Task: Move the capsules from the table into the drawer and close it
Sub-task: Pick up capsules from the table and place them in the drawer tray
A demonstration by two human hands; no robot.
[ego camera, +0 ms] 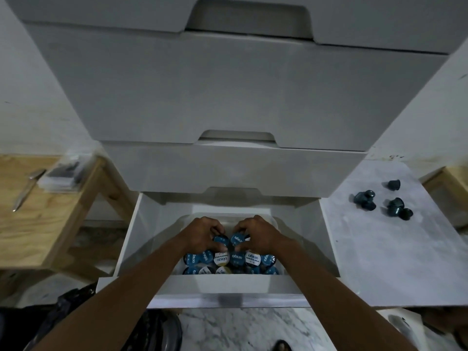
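The bottom white drawer [228, 283] stands pulled out, with a clear tub [274, 221] inside it that holds several blue and white-lidded capsules [253, 259]. Both my hands are down in the tub. My left hand [205, 231] has its fingers curled around a blue capsule [221, 240]. My right hand [258, 233] grips another blue capsule [238, 239] right beside it. Several dark blue capsules [364, 200] lie loose on the white table [379, 262] to the right of the drawer.
Closed white drawers [228, 97] stack above the open one. A wooden stool [45, 224] at the left carries a pen [26, 190] and a clear packet [63, 174]. Dark bags [76, 307] lie on the marble floor [240, 330] below.
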